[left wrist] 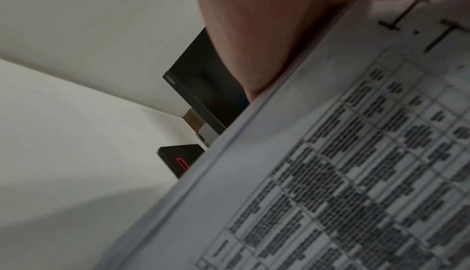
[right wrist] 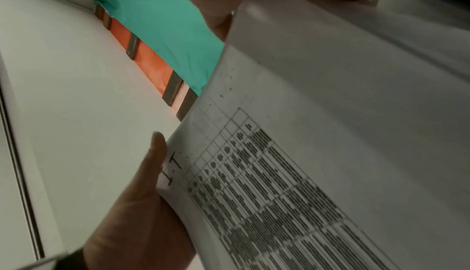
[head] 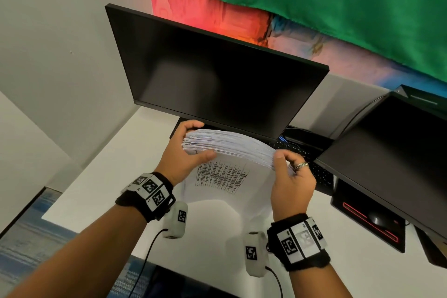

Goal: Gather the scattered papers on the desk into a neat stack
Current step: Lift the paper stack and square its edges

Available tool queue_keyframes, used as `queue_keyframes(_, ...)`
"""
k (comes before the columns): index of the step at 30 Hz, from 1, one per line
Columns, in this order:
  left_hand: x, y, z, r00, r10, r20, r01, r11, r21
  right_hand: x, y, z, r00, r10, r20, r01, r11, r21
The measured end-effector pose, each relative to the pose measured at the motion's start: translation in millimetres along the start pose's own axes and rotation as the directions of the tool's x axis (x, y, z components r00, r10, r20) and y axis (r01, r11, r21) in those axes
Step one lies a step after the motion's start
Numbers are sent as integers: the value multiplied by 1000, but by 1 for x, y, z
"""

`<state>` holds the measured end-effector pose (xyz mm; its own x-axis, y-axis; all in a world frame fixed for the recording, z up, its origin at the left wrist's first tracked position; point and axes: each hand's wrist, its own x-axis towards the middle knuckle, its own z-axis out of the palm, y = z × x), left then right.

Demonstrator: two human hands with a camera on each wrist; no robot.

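The papers (head: 227, 150) are being held as one thick bundle above the middle of the counter (head: 116, 164), gripped at either end by the left hand (head: 186, 152) and right hand (head: 290, 181), fingers curled around it. Gathering is judged done; squaring the uneven edges and setting down are remaining.

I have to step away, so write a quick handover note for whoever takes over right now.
Left hand grips the left end of the paper stack; right hand grips the right end.
The stack is held upright on edge over the white desk, in front of the monitor, printed table facing you.
Done: papers gathered into one bundle.
Left: square the uneven top edges, then lay the stack flat.
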<state>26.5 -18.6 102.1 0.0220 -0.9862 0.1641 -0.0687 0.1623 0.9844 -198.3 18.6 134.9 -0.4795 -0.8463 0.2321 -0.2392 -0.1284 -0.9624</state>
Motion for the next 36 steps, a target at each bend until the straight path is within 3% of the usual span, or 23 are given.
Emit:
queue_keyframes(4,3,-1,2,1000,1,31,-6,986,169,7,-1,-1,999,25,-29,-26,999,-20)
queue_keyframes(8,4,-1,2,999,-6,31,1,985,171,9,-5,2,998,56,-36,-56,998,21)
queue_keyframes(14,5,0,2,999,-24,34,18,987,162,13,-9,4,1000,-18,1,18,994,-104)
queue_keyframes(18,6,1,4,999,-39,33,33,987,154,11,-5,0,983,125,-133,-116,991,71)
queue_keyframes(21,6,3,4,999,-42,33,37,986,165,10,-8,2,979,149,-139,-128,981,148)
queue_keyframes(27,6,2,5,998,-49,26,44,984,175,22,0,10,980,120,-156,-123,992,-9)
queue_keyframes(34,8,-2,5,998,-59,9,57,984,171,12,2,7,982,142,-127,-121,979,163)
queue_keyframes(36,8,-3,5,997,-78,-5,78,990,119,9,7,0,985,163,-56,-142,954,265)
